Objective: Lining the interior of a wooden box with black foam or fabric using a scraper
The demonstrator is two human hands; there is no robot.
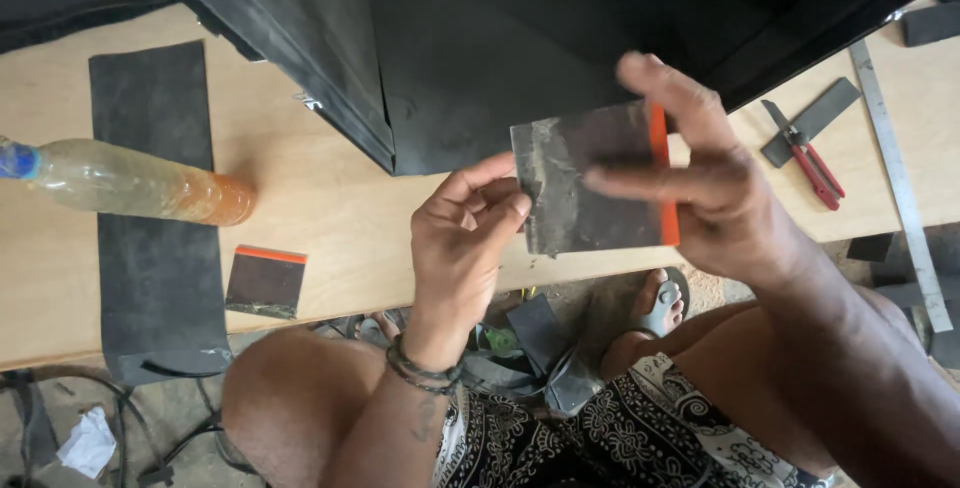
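Rubber patch (590,178) with an orange edge hangs above the wooden board (330,198), pinched by left hand (465,238) and right hand (715,188); thin fingertip grips could let it slip down.

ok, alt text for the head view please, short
Two bare hands hold up a dark, scuffed rectangular sheet with an orange edge above a light wooden board: left hand pinches its left edge, right hand grips the orange side. On the board lie a clear plastic bottle and red-handled pliers.
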